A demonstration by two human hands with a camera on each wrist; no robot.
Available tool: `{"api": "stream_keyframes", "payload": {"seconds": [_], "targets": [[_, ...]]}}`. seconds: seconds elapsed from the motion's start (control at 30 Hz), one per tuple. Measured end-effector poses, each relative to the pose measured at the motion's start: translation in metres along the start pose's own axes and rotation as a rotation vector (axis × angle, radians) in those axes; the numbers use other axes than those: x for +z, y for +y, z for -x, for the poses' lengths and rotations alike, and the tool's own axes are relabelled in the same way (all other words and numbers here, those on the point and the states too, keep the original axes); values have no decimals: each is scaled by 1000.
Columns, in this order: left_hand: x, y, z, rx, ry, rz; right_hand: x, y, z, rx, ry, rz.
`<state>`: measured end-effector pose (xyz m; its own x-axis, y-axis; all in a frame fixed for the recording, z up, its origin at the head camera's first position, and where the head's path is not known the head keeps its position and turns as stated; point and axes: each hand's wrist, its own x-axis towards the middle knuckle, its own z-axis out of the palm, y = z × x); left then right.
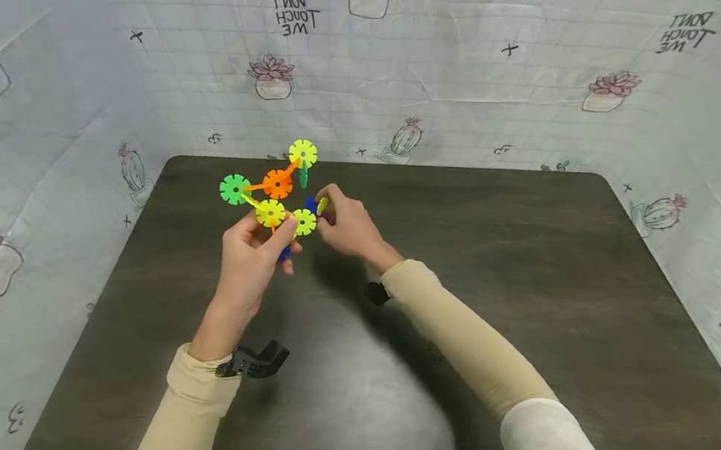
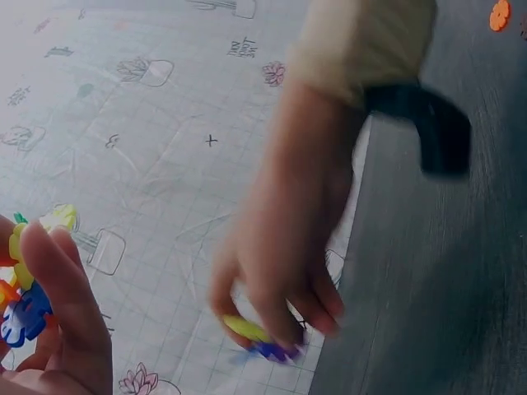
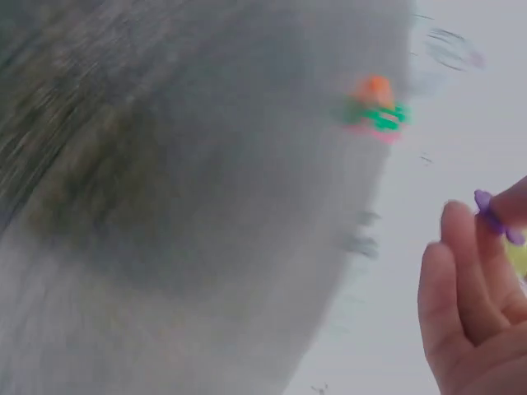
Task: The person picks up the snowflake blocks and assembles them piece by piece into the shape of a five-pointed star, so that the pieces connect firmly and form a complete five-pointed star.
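Pink piece (image 3: pixel 392 136) (right-wrist view only), left fingers (image 2: pixel 70 300) gripping chain (image 1: pixel 270 186), right fingers (image 3: pixel 465 267) pinching discs (image 1: pixel 323 205)

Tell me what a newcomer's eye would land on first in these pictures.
Probably the bright chain of notched discs, green, orange and yellow, held in the left hand over the dark table. Next, just beside it in the head view, the right hand pinching small yellow and purple pieces. Then the pale backdrop beyond the table, printed with potted plants.
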<state>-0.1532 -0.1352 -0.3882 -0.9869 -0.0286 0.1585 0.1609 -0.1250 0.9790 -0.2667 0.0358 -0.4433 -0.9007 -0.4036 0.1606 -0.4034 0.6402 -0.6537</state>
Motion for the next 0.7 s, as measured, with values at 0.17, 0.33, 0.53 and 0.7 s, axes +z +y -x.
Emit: {"api": "stream_keyframes", "payload": {"seconds": [0.17, 0.33, 0.53, 0.7], "targets": [[4, -1, -5, 14, -5, -42, -31, -12, 27, -145, 40, -173], [15, -2, -8, 10, -23, -20, -59, -18, 61, -181, 95, -326], [28, -1, -10, 29, -64, 3, -82, -12, 94, -187, 161, -440], [38, -2, -10, 34, -119, 14, -93, -6, 112, -222, 195, -472]]}}
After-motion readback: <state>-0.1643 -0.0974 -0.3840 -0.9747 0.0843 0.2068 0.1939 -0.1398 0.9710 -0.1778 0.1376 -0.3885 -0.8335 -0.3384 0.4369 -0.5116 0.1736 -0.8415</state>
